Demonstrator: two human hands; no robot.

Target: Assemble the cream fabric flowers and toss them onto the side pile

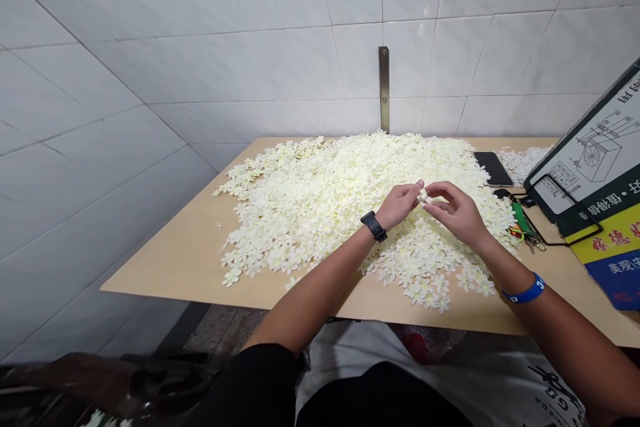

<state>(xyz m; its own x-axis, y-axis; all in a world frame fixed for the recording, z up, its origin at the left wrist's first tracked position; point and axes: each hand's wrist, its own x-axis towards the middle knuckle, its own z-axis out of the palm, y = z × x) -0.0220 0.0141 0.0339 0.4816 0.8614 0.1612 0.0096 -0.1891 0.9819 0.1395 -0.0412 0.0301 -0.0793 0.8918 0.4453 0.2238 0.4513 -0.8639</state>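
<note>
A wide heap of pale cream artificial flowers [320,207] covers the middle of the table. Over its right part, my left hand [400,205] and my right hand [459,215] meet, fingertips nearly touching. Between them is a small cream artificial flower [424,196], pinched by the thumb and fingers of both hands. Its petals look bunched, and the fingers partly cover it. I wear a black watch [374,226] on the left wrist and a blue wristband [527,290] on the right.
A dark phone [493,168] lies beyond the heap, near small white pieces [523,163]. Keys [537,245] with a green holder lie by a black wire frame [575,240]. A printed box [595,167] stands at the right. Tiled wall [250,67] borders the wooden table [165,260].
</note>
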